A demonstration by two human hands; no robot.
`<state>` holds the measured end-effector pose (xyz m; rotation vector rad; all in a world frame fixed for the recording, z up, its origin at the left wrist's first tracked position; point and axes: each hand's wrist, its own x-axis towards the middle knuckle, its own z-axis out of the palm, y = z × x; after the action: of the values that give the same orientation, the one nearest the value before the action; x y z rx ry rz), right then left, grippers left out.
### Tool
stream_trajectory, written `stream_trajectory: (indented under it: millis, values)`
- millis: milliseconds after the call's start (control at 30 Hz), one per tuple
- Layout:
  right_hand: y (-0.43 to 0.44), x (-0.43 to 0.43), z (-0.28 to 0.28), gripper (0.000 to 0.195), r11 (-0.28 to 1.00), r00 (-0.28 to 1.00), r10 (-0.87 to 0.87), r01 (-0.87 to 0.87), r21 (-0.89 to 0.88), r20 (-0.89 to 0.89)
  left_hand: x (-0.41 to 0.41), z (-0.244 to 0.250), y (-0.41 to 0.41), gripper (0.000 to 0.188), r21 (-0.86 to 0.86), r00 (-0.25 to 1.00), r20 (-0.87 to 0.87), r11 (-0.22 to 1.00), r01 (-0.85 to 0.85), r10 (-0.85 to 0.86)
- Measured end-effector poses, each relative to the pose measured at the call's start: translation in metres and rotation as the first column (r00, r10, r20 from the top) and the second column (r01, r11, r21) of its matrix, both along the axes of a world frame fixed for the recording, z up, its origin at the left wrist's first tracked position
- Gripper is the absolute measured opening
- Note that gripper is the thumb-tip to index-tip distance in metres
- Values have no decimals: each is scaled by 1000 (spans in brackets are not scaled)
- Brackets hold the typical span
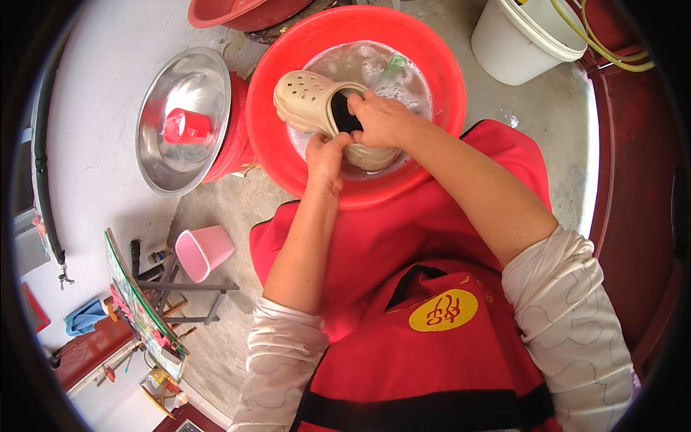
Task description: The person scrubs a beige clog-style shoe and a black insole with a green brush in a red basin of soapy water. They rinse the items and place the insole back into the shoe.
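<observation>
A beige clog (305, 97) with holes in its toe is held tilted over a red plastic basin (448, 97), toe pointing to the left. Its heel end is low, close to the soapy water (345, 59). My left hand (326, 159) grips the near rim of the clog's opening. At the foot opening, my right hand (383, 120) has its fingers on the black lining (341, 110) inside; the fingertips are partly hidden, so whether the lining is loose cannot be told. A green object (397, 65) lies in the suds at the far side.
Left of the basin, a steel bowl (156, 156) holding a red cup (186, 126) rests tilted on a red bucket (232, 140). A white bucket (505, 48) stands at the far right. A pink bin (208, 251) and a folding stand (183, 286) are at the left. My red apron (378, 243) touches the basin's side.
</observation>
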<state>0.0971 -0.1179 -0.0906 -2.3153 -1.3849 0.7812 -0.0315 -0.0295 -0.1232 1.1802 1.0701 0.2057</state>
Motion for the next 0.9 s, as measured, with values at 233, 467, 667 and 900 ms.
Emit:
stream_trajectory:
  millis: [233, 467, 667, 900]
  values:
    - [-6, 2, -2, 42, 995, 999, 6, -9, 97, 35, 7, 12, -4, 22, 103, 993, -79, 990, 96, -88]
    - [-11, 4, -18, 41, 978, 992, -62, 83, 190, -114, 6, -10, -4, 22, 52, 994, -19, 993, -107, 108]
    - [-24, -15, -15, 43, 945, 995, -86, 98, 313, -51, 14, 12, -22, 26, -52, 973, 120, 980, -190, 195]
    - [-43, 9, 6, 43, 801, 881, -436, 473, 367, -184, 14, 4, -23, 34, -136, 934, 218, 956, -259, 283]
